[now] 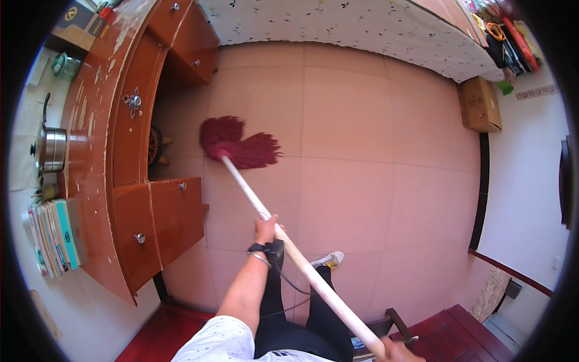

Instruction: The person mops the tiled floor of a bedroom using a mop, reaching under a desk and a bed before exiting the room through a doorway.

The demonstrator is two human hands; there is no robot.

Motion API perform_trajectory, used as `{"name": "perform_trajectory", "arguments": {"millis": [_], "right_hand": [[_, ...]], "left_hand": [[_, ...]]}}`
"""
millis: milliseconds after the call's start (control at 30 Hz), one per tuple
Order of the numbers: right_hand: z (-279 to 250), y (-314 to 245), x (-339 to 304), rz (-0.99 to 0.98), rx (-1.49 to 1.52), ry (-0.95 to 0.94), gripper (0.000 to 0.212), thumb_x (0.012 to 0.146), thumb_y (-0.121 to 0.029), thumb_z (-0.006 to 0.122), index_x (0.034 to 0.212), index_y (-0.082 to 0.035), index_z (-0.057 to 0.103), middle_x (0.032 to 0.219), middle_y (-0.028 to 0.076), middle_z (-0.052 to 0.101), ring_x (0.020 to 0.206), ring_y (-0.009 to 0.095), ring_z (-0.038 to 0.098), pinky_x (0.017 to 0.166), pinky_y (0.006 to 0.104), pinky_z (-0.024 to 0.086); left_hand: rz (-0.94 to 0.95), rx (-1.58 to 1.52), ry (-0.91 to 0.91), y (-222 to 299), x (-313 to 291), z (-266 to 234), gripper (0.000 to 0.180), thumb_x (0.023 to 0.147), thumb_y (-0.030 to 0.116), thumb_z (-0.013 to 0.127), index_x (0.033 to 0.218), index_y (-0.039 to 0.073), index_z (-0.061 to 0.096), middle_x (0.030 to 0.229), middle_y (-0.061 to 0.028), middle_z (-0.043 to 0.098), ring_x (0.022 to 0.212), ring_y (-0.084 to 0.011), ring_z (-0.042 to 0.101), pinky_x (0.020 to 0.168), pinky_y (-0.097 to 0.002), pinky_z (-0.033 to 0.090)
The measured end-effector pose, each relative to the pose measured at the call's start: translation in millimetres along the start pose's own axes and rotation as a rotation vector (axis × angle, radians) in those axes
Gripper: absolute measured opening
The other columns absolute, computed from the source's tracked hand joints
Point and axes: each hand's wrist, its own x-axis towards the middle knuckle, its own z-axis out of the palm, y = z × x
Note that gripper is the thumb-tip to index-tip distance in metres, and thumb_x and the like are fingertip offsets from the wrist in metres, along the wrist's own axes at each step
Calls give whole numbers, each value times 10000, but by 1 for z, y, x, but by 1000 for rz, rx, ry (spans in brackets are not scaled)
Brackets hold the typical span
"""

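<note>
A mop with a dark red head [250, 148] lies spread on the tiled floor, just right of the desk's knee space. Its pale handle [313, 274] slants from there down to the lower right. Midway along the handle, my left hand [266, 228] is wrapped round it; a black band and a bracelet sit on that wrist. At the lower edge, my right hand [398, 351] closes round the upper end of the handle, partly cut off by the picture's rim. A thin dark cord hangs by my left wrist.
A worn red-brown desk [175, 211] stands along the left, bearing a pot [53, 149] and books [55, 235]. A wheel [155, 145] shows beneath it. Patterned cloth [344, 30] hangs at the far side. A cardboard box [479, 104] sits far right; dark red furniture [449, 338] is near right.
</note>
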Motion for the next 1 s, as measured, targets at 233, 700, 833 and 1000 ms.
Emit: {"name": "perform_trajectory", "arguments": {"millis": [233,700,833,1000], "right_hand": [[-25,-66,35,-106,-24,-102,471,775,-282,580,1123,-28,389,845,241,568,744,378,577,679,412,447],[35,119,-109,2,350,309,553,748,-162,617,1231,-53,369,922,246,574,867,401,556,714,423,441],[51,152,-140,70,592,345,525,785,-109,560,1259,-15,355,1076,247,529,998,335,537,809,360,418],[75,189,-182,45,538,606,531,745,-42,491,1262,-18,375,891,174,607,729,267,592,656,341,461]], "left_hand": [[-35,23,45,39,-5,-29,99,751,17,531,771,-33,449,563,-111,509,436,-211,530,412,-339,486],[-125,331,-196,-131,-128,141,156,688,-55,544,761,-52,406,569,-115,475,441,-219,526,362,-355,452],[-53,495,-250,-190,-163,202,270,684,-45,584,849,-71,371,614,-159,513,461,-247,548,385,-383,465],[-241,433,-467,-253,-218,265,333,712,-34,553,947,-82,323,664,-149,494,497,-246,548,401,-395,469]]}}
